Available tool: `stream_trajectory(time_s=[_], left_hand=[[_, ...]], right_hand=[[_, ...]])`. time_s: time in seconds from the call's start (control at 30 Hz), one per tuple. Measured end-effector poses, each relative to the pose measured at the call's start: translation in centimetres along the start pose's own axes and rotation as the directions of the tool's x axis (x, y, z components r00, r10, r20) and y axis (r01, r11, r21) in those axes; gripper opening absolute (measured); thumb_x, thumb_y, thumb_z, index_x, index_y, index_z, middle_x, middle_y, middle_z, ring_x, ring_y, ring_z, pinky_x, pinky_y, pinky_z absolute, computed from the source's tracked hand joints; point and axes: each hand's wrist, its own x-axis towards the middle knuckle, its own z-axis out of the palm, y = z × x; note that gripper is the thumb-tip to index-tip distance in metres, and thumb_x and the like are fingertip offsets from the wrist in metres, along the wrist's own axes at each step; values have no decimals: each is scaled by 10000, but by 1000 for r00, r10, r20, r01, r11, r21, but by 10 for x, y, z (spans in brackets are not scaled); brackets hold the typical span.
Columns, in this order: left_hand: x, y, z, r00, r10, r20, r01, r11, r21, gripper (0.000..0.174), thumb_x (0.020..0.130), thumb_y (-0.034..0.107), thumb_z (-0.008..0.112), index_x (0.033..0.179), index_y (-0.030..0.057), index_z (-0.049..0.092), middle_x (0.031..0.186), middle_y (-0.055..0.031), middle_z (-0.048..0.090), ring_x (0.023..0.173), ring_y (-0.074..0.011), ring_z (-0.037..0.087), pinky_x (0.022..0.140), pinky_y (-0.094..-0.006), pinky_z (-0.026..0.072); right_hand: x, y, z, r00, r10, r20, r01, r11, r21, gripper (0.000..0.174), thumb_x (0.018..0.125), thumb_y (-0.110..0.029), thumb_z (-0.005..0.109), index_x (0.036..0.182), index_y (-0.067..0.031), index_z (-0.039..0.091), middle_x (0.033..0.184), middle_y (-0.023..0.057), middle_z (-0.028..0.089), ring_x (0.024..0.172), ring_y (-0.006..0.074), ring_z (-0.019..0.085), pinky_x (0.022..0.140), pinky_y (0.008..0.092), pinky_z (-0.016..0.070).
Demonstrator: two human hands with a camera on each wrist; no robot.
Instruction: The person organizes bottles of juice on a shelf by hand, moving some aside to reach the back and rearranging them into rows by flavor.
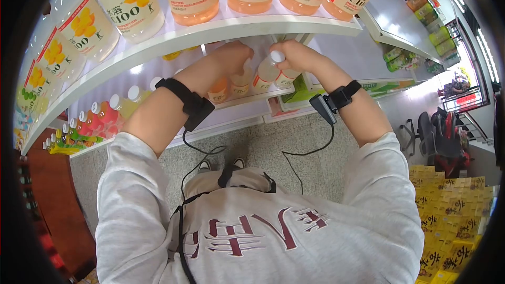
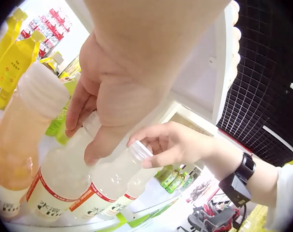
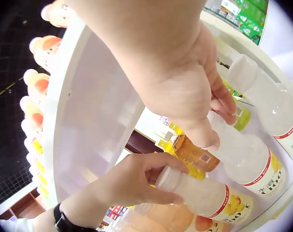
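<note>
On the lower shelf (image 1: 226,109), both hands work among clear drink bottles with white caps. My left hand (image 1: 234,59) grips the neck of a pale juice bottle (image 2: 64,166), its thumb and fingers on either side of the cap. My right hand (image 1: 301,57) pinches the white cap of the neighbouring pale juice bottle (image 3: 250,157). That bottle has a red-and-white label and stands close beside the left one. An orange juice bottle (image 2: 16,150) is on the left hand's other side. Another pale bottle (image 3: 277,111) stands beyond the right hand.
A curved white upper shelf (image 1: 210,32) with orange bottles (image 1: 189,0) and pale bottles (image 1: 126,8) overhangs both forearms. Pink and yellow drinks (image 1: 102,118) line the lower left. Yellow boxes (image 1: 447,215) are stacked at the right, near a black chair (image 1: 436,131).
</note>
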Motion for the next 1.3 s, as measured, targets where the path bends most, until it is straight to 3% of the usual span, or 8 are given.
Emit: stream_trajectory(time_s=[0.1,0.37,0.6,0.9,1.0,1.07,1.17,1.3], left_hand=[[2,-2,4,999,9,-32,-7,999,40,495,639,100,784,1102,73,611,923,-133,664,935,-296,627,817,-379,497],[6,-4,4,1000,-14,-3,14,999,35,488,639,101,783,1097,77,616,953,-133,658,966,-290,615,830,-376,488],[3,0,0,999,41,-11,-41,998,43,463,661,116,768,1096,81,613,951,-137,655,960,-291,614,820,-376,490],[-2,-6,-4,998,-3,61,7,998,-65,541,685,155,755,1191,101,572,995,-146,649,963,-291,615,824,-377,490],[-17,-3,-10,997,3,-83,-5,999,-31,545,702,168,739,1213,107,562,1028,-146,643,970,-294,614,832,-375,489],[-23,-10,-15,998,-56,-31,54,996,-65,526,705,182,729,1202,110,572,1055,-142,639,981,-278,617,835,-371,497],[-35,-21,-23,989,-137,58,138,990,-18,557,695,203,730,1219,119,560,1078,-137,634,998,-273,613,839,-371,498],[-59,-19,-13,978,-195,78,194,981,26,606,671,212,740,1240,139,544,1048,-136,637,1004,-284,610,830,-376,498]], right_hand=[[-2,-2,0,999,26,32,-28,999,33,405,710,-129,740,1084,-59,601,947,195,651,929,356,619,813,406,493],[-2,-8,-5,998,18,63,-18,1000,-1,448,709,-116,718,1117,-8,569,971,239,635,946,385,607,831,410,484],[2,-14,-1,996,75,58,-73,997,-28,408,704,-115,724,1076,-32,576,983,213,638,953,366,610,816,417,493],[1,-23,6,987,160,9,-158,982,-104,433,765,-224,687,1124,-24,551,1065,204,612,1003,346,596,853,430,480],[7,-41,4,988,66,-138,-104,952,-289,512,755,-264,706,1182,-44,528,1126,205,587,1029,368,578,879,426,471],[14,-56,9,983,-124,-139,110,988,-105,521,744,-283,720,1179,-60,540,1150,175,582,1048,357,569,893,422,464],[25,-80,21,995,-53,-80,52,999,-14,496,743,-257,720,1171,-70,554,1155,156,582,1065,345,556,911,406,454],[48,-63,44,991,-128,-46,127,992,-25,469,756,-251,705,1165,-82,551,1104,171,598,1035,337,574,875,425,464]])
